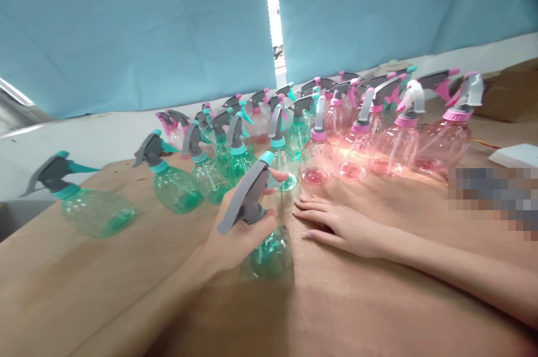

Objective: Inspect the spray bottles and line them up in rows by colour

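My left hand (235, 236) is wrapped round the neck of a green spray bottle (271, 253) with a grey and teal trigger head, near the middle of the wooden table. The bottle's neck is partly hidden by the fingers. To its right, my right hand (340, 225) lies flat on the tabletop, palm down, fingers spread and holding nothing. Just beyond that hand stands a pink spray bottle (316, 163). Behind my left hand is another green bottle (239, 163).
Several green and pink spray bottles stand across the table (336, 312). One green bottle (98, 211) is at the far left. A white object (516, 155) and a brown box (500, 93) are at the right. Blue sheeting (147, 26) hangs behind.
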Demonstrator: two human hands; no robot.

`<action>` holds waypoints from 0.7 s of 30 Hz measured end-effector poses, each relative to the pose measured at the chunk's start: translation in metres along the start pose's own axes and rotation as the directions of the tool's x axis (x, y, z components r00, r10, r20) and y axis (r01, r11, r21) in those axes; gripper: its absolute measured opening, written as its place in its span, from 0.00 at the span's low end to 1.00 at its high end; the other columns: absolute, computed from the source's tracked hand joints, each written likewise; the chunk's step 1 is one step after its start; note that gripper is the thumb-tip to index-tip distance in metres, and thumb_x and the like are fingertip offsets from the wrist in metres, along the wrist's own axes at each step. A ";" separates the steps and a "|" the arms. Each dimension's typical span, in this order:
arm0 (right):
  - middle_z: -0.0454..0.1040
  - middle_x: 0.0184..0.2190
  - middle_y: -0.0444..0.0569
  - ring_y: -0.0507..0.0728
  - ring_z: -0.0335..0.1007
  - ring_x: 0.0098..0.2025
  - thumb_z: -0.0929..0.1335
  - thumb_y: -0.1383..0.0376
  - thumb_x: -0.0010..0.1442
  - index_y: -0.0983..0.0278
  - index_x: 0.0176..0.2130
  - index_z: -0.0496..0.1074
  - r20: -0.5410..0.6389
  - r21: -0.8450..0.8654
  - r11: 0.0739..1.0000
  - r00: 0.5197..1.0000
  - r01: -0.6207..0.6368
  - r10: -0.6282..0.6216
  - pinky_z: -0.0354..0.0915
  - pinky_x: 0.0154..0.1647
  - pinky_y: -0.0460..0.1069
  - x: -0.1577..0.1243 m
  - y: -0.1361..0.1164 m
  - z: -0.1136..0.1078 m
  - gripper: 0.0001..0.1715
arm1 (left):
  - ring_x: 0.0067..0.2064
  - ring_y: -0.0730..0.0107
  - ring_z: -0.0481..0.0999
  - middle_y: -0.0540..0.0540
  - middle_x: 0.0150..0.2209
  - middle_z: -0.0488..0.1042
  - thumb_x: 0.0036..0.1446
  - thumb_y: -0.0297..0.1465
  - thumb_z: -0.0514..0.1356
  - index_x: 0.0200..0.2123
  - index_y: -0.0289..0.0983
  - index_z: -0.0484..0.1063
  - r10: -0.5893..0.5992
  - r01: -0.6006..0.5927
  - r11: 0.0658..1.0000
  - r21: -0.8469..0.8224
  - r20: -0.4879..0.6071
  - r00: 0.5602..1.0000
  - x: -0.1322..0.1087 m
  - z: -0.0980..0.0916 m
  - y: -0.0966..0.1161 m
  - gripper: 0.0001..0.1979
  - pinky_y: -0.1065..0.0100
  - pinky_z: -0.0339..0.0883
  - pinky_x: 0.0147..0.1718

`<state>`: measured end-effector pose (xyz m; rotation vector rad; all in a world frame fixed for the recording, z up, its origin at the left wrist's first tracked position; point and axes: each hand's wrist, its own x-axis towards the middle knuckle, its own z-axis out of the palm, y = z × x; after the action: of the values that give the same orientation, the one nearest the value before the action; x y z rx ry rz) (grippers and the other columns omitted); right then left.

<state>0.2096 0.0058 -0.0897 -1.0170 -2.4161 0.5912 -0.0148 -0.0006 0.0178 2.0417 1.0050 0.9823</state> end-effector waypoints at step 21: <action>0.59 0.65 0.52 0.62 0.52 0.67 0.59 0.50 0.68 0.62 0.63 0.63 0.028 -0.050 0.999 1.000 -0.007 0.008 0.53 0.66 0.59 0.001 -0.002 -0.001 0.31 | 0.49 0.60 0.76 0.46 0.55 0.72 0.55 0.26 0.56 0.54 0.42 0.67 0.014 -0.014 1.000 0.008 -0.078 0.997 -0.005 0.009 0.005 0.22 0.61 0.74 0.44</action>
<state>0.2090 0.0055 -0.0875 -1.0454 -2.4643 0.5537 -0.0074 -0.0095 0.0157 2.0330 1.0374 1.0742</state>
